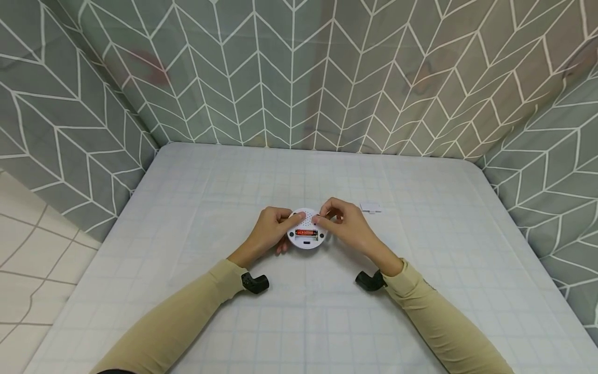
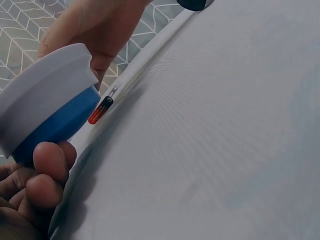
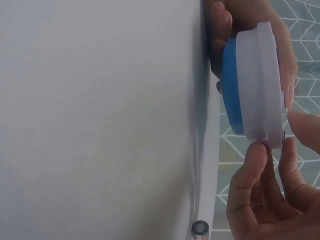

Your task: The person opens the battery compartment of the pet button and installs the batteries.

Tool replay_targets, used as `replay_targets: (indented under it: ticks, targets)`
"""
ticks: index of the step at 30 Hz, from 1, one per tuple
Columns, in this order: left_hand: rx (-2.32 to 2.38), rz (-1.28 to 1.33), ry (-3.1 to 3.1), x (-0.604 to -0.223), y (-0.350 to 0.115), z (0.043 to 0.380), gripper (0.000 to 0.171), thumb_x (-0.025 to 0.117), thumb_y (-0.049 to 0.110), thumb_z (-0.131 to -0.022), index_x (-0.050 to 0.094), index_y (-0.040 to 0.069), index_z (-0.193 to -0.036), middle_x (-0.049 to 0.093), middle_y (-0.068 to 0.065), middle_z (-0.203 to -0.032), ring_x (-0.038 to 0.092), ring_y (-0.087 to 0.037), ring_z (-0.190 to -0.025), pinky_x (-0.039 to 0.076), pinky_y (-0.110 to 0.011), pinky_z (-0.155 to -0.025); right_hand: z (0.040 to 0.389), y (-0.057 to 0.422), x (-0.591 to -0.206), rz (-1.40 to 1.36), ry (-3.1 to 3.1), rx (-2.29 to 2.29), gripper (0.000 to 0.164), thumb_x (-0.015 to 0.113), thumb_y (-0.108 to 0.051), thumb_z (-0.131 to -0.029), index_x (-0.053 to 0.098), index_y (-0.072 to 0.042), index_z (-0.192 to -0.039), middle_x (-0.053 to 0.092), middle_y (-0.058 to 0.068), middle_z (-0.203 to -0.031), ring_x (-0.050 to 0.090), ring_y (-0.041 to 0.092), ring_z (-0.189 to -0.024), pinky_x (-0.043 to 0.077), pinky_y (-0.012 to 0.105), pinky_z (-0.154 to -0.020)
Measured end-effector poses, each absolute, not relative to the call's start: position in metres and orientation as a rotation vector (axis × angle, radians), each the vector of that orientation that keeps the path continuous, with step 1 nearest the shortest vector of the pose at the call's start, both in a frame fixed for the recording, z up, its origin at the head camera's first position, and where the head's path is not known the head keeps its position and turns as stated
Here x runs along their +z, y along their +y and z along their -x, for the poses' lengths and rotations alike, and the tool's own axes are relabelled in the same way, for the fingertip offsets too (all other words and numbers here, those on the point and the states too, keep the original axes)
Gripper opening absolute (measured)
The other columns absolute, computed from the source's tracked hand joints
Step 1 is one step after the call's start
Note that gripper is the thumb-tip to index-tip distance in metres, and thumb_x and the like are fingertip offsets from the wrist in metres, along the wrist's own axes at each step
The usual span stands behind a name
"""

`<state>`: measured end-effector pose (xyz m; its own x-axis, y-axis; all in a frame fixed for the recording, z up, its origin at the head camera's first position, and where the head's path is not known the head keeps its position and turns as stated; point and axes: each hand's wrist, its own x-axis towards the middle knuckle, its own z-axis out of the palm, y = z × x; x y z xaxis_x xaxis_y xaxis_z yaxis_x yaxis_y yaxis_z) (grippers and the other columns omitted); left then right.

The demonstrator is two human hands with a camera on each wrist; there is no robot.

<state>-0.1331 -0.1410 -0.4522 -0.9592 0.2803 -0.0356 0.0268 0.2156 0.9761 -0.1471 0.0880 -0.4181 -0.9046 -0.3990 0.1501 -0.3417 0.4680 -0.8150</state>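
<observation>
A round battery device, white on its back and blue on its other side, is held above the table with its back facing up. Small speaker holes and an uncovered battery compartment with a red battery show there. My left hand grips its left side, thumb on the back and fingers beneath. My right hand holds the upper right edge between thumb and fingertips. Another red-and-black battery lies on the table beyond the device in the left wrist view; its end also shows low in the right wrist view.
A small white cover lies on the table to the right of my right hand. The table has a pale checked cloth. Patterned grey curtains stand behind it and at both sides. Tiled floor shows at left.
</observation>
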Motion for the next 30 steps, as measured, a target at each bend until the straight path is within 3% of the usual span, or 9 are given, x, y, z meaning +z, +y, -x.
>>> replay_targets:
  ticks: [4, 11, 16, 23, 30]
  targets:
    - [1.816, -0.271, 2.276, -0.453, -0.141, 0.134, 0.056, 0.066, 0.062, -0.086, 0.066, 0.007, -0.077, 0.058, -0.013, -0.049, 0.05, -0.021, -0.033, 0.044, -0.04, -0.03, 0.15, 0.091, -0.418, 0.658, 2.639, -1.468, 0.011, 0.068, -0.027, -0.095, 0.066, -0.017, -0.092, 0.068, -0.001, -0.087, 0.061, 0.016, -0.08, 0.051, 0.028, -0.076]
    - [1.808, -0.248, 2.277, -0.453, -0.14, 0.134, 0.056, 0.067, 0.062, -0.085, 0.066, 0.007, -0.079, 0.058, -0.012, -0.049, 0.051, -0.021, -0.033, 0.044, -0.041, -0.03, 0.156, 0.098, -0.415, 0.609, 2.658, -1.5, 0.015, 0.058, -0.023, -0.101, 0.069, -0.013, -0.097, 0.071, 0.003, -0.093, 0.065, 0.022, -0.081, 0.057, 0.035, -0.074]
    - [1.8, -0.235, 2.281, -0.453, -0.141, 0.134, 0.057, 0.067, 0.064, -0.084, 0.066, 0.008, -0.079, 0.058, -0.013, -0.05, 0.05, -0.021, -0.034, 0.043, -0.037, -0.03, 0.161, 0.106, -0.413, 0.593, 2.824, -1.397, 0.014, 0.061, -0.009, -0.096, 0.072, -0.015, -0.103, 0.071, -0.001, -0.105, 0.066, 0.017, -0.099, 0.057, 0.035, -0.087]
    - [1.796, -0.225, 2.272, -0.453, -0.141, 0.134, 0.058, 0.068, 0.064, -0.084, 0.065, 0.007, -0.077, 0.057, -0.014, -0.05, 0.049, -0.02, -0.034, 0.041, -0.034, -0.03, 0.166, 0.115, -0.411, 0.676, 2.91, -1.104, 0.031, 0.073, -0.009, -0.086, 0.071, -0.009, -0.117, 0.066, 0.007, -0.126, 0.06, 0.031, -0.115, 0.049, 0.045, -0.098]
    - [1.794, -0.221, 2.274, -0.452, -0.141, 0.133, 0.057, 0.068, 0.063, -0.085, 0.064, 0.007, -0.076, 0.056, -0.013, -0.049, 0.048, -0.02, -0.034, 0.041, -0.035, -0.03, 0.168, 0.116, -0.418, 0.783, 2.853, -1.028, 0.035, 0.079, 0.0, -0.08, 0.07, -0.001, -0.114, 0.068, 0.015, -0.121, 0.066, 0.03, -0.1, 0.057, 0.042, -0.087]
